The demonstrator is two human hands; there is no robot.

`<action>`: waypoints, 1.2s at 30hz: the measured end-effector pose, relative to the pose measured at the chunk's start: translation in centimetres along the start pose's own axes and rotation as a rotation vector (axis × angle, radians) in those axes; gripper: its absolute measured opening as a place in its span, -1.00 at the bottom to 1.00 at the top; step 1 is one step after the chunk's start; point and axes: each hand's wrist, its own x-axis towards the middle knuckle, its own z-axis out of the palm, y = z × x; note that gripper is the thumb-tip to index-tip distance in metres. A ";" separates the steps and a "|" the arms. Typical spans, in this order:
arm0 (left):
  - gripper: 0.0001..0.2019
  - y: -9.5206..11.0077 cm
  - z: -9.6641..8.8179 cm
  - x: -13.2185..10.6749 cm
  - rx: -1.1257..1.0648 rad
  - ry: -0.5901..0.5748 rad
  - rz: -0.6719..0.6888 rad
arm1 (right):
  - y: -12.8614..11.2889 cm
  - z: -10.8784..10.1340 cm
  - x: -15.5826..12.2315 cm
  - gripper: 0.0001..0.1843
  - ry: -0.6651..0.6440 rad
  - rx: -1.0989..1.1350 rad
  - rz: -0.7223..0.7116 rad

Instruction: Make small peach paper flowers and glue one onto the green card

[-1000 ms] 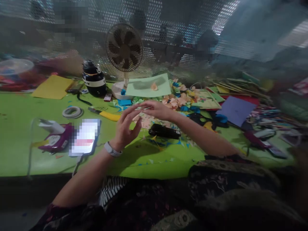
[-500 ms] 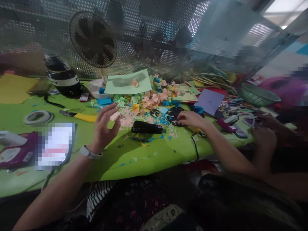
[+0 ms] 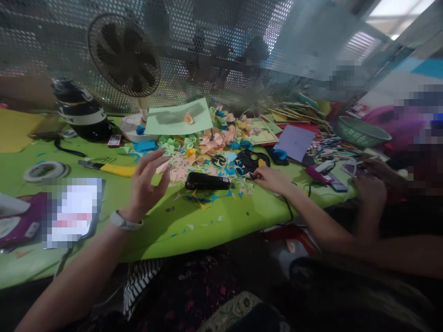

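My left hand, with a white watch on the wrist, hovers over the green table cover. Its fingers are curved and apart, with nothing held, left of a black stapler. Across the stapler, my right hand rests near the table edge with thumb and fingers pinched together. Whether anything small is between its fingertips I cannot make out. Just beyond those fingertips lies a flat black object with round openings. Paper scraps and folded paper flowers are heaped behind the stapler.
A yellow cutter, a tape roll and a phone lie at left. Behind stand a black bottle and a fan. Purple paper and a green basket are at right, near a co-worker's hands.
The view has swung slightly, so the table things sit further left. My right hand has drawn back from the black object, showing more of it. My left hand keeps its pose.
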 end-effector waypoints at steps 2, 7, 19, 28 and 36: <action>-0.60 0.0 0.0 0.0 0.010 -0.004 0.004 | -0.6 0.4 -0.1 -0.72 0.046 0.065 0.028; -0.62 0.1 0.0 0.1 0.009 0.014 0.019 | -2.5 2.5 0.8 -0.67 0.214 0.044 0.078; -0.70 0.4 0.1 0.3 0.000 -0.022 0.005 | -3.3 2.9 0.7 -0.74 0.224 0.520 -0.275; -0.73 -0.1 0.1 -0.2 -0.007 -0.056 -0.022 | -0.9 1.6 7.4 -0.62 0.169 -0.036 -0.177; -0.79 0.3 0.1 -0.1 0.020 -0.101 -0.023 | -1.7 1.5 8.6 -0.74 0.148 -0.036 -0.188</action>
